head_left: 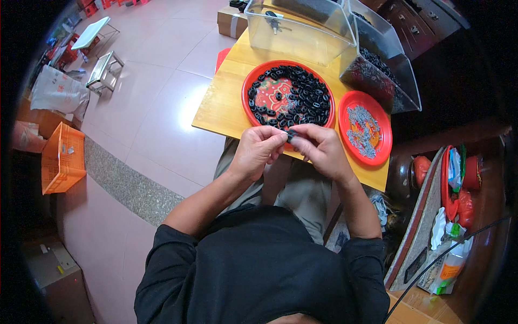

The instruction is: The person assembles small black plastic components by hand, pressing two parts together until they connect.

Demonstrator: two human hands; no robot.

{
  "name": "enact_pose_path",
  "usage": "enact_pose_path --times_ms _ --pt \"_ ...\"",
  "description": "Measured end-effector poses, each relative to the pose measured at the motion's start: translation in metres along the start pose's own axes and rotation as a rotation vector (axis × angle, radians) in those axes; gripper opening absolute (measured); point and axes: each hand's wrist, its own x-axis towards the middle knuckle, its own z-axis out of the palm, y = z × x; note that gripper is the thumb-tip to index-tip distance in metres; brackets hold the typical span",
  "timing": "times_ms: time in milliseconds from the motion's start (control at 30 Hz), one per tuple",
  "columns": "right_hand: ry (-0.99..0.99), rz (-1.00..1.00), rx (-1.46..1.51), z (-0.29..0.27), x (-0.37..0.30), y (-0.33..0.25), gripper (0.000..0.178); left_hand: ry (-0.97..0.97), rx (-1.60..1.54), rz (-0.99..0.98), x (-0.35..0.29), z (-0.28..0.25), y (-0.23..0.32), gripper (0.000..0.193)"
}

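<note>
Small black plastic piece (291, 133) sat pinched between both hands at the near table edge, its long axis roughly left to right. Left hand (258, 150) and right hand (322, 149) each gripped an end. Beyond lay a red tray (253, 82) of black pieces, a smaller red plate (381, 114) of metal parts, and clear bins (280, 33).

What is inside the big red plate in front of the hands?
The big red plate holds many small black ring-shaped parts, heaped mostly at its right side. A patterned red bottom shows at the left; under the heap it is covered.
</note>
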Motion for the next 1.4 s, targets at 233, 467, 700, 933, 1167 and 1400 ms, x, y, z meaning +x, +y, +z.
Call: enact_pose_path --times_ms 233,467,700,933,1167,1400 --pt "0.149 -0.404 -0.451 0.011 -0.007 0.01 0.03 0.015 0.001 0.014 -0.003 0.003 -0.001 0.01" --pt "0.239 -0.603 -0.525 0.016 -0.007 0.018 0.025 -0.011 0.024 0.057 -0.006 0.005 0.001 0.01" --pt "0.266 -0.694 -0.552 0.018 -0.004 0.026 0.031 -0.006 0.056 0.065 -0.004 0.006 0.001 0.011" --pt "0.277 -0.713 -0.527 0.012 -0.002 0.031 0.029 -0.029 0.14 0.07 0.002 0.01 0.001 0.012" --pt "0.749 -0.416 -0.476 -0.103 0.022 0.019 0.017 -0.136 0.277 0.01 -0.004 0.007 0.005 0.018" --pt "1.004 -0.305 -0.424 -0.272 0.087 0.039 0.029 -0.23 0.346 -0.1 -0.001 -0.006 -0.008 0.016"
